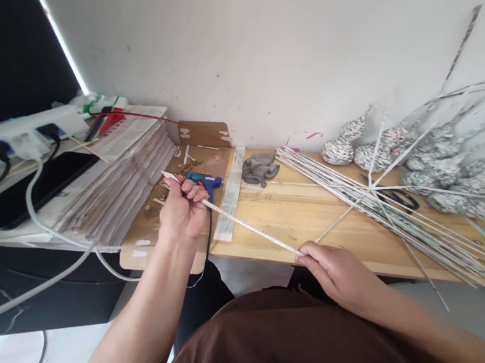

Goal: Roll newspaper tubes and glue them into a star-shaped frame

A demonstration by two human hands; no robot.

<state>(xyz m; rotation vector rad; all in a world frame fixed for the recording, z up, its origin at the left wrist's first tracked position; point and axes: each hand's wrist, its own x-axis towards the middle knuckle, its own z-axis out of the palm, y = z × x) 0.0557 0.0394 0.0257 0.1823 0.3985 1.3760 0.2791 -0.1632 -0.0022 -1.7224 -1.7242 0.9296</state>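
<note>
A thin white rolled paper stick (253, 228) slants between my two hands, above the front edge of the wooden table. My left hand (183, 205) is closed around its upper end, and a flat pointed paper tip sticks out past the fingers. The fingers of my right hand (327, 266) pinch the stick's lower end. Just behind my left hand, a blue glue gun (211, 183) lies on a brown cardboard sheet, partly hidden. To its right is a printed paper strip (231, 193).
Many paper sticks (331, 181) lie across the wooden table (272, 217). Woven paper shapes (437, 166) stand at the right, near black scissors (400, 200). A grey cloth (260, 169) lies by the wall. Stacked newspapers (137, 169), a phone (32, 190) and a power strip (22, 134) are left.
</note>
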